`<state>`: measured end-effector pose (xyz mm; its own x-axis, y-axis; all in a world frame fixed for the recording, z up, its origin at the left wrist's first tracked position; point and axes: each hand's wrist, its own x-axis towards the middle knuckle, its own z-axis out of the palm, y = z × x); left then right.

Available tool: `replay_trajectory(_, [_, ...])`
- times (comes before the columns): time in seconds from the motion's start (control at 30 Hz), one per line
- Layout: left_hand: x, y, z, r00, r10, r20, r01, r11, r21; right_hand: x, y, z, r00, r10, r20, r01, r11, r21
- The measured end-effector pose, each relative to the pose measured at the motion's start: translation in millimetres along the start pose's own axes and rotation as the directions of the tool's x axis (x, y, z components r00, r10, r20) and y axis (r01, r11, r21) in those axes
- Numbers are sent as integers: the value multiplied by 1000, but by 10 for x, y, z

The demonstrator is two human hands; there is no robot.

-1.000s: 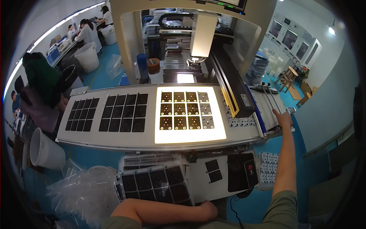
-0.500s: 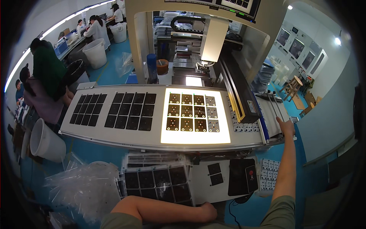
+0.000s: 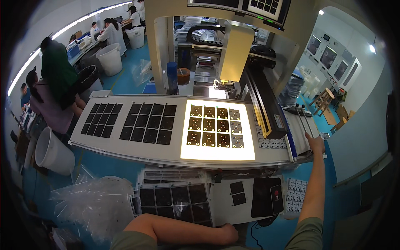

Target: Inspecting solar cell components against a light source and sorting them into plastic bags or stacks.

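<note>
Your hands sit well apart in the head view: the left hand [image 3: 229, 234], fingers curled, at half past five; the right hand [image 3: 316, 144] at three, by slim grey metal rods [image 3: 308, 121]. You cannot tell whether either grips anything. The glowing white rectangular panel [image 3: 216, 154], bearing black square plates [image 3: 208, 124], lies near centre; black-squared clear plastic sheets [image 3: 171, 195] at seven.

Three groups of squares [image 3: 141, 121] are lying side by side along the long surface [image 3: 110, 146]; a machine head [image 3: 236, 54] is hanging behind them. Before it, left to right, plastic film [image 3: 93, 204], sheets [image 3: 173, 196], a pad [image 3: 260, 204] and a parts sheet [image 3: 296, 193] are lying. A bin [image 3: 54, 152] is standing behind the film. The right hand [image 3: 315, 144] is staying near the long surface's right end.
</note>
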<state>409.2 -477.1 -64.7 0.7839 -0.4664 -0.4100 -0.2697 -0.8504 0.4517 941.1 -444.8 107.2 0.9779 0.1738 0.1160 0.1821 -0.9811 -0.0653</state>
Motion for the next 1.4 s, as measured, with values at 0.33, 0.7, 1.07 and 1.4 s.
replay_trajectory(0.33, [-114, -9, 25, 989, 20, -146, -14, 999, 40, 46, 27, 31, 1000, -15, 9, 15, 1000, -20])
replay_trajectory(0.7, [0, -51, 117, 991, 65, -119, -57, 996, 71, 2, 22, 1, 1000, -29, -2, 29, 1000, -4])
replay_trajectory(1.07, [-11, -78, 142, 985, 72, -159, -64, 997, 53, -125, -40, -87, 996, -73, 48, 72, 997, 19])
replay_trajectory(1.4, [22, -79, 154, 983, 75, -166, -68, 997, 48, -145, -77, -139, 1000, 8, 28, -8, 1000, 0])
